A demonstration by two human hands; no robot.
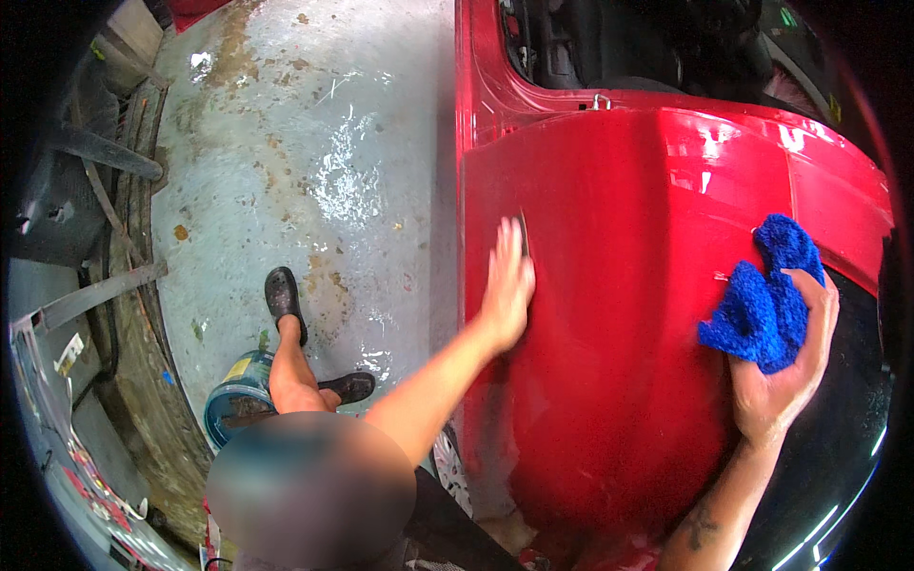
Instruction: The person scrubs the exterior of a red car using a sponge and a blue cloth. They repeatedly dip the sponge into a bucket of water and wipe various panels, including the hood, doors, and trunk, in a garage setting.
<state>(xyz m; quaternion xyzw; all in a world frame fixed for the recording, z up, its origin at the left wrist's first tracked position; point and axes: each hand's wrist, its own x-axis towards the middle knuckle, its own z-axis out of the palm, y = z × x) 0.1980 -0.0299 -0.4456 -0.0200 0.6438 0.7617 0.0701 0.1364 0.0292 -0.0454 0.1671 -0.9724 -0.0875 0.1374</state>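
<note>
Before me is the red painted body panel of a car (593, 285), with glossy reflections on it. My left hand (510, 282) lies on the panel near its left edge, fingers stretched out. A thin dark edge of some flat item shows beside the fingers, mostly hidden under the hand, so I cannot tell what it is. Over the right side of the panel, beside the dark glass (842, 400), my right hand (792, 357) grips a bunched blue microfiber cloth (767, 307). A metal striker loop (601, 102) sits at the edge of the open door frame above.
On the wet, stained grey floor (385, 214) stands a teal bucket (235, 400), close to legs in black clogs (284, 296). A car wheel (450, 464) shows below the panel. Wooden boards and metal bars (100, 292) line the left side.
</note>
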